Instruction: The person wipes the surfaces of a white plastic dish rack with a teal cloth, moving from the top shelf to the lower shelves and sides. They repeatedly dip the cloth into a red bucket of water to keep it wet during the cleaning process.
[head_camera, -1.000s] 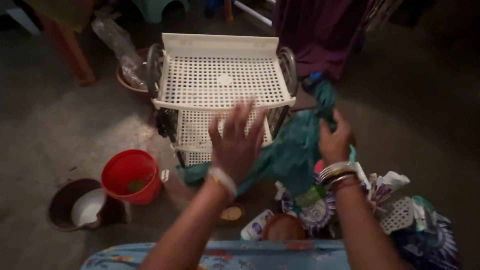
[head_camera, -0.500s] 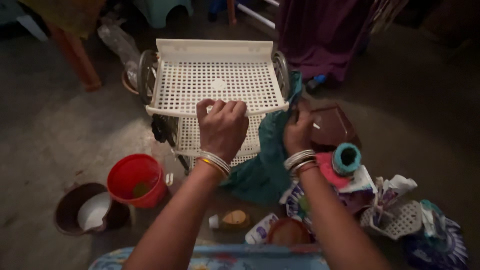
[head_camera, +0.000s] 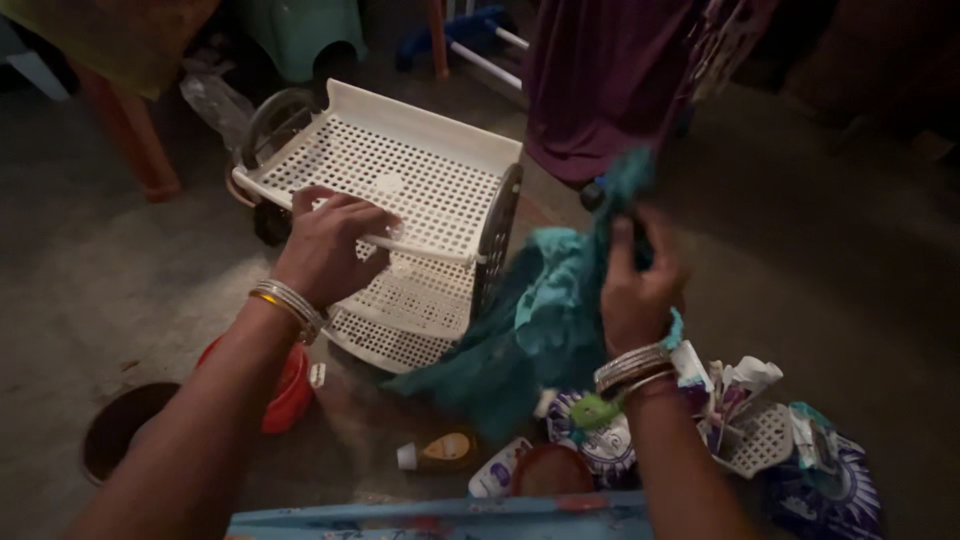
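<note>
Dim indoor light, dark corners, motion blur on right hand (head_camera: 640, 290) & teal cloth (head_camera: 545, 320).

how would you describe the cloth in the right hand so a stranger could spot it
Start at the white perforated plastic rack on the floor. Just right of it, the right hand lifts a teal cloth, crumpled and hanging; it is the only blue-green fabric, unlike the purple cloth behind.

Left hand (head_camera: 325, 245) grips white rack (head_camera: 400, 190); right hand (head_camera: 635, 285) lifts teal cloth (head_camera: 540, 310).
</note>
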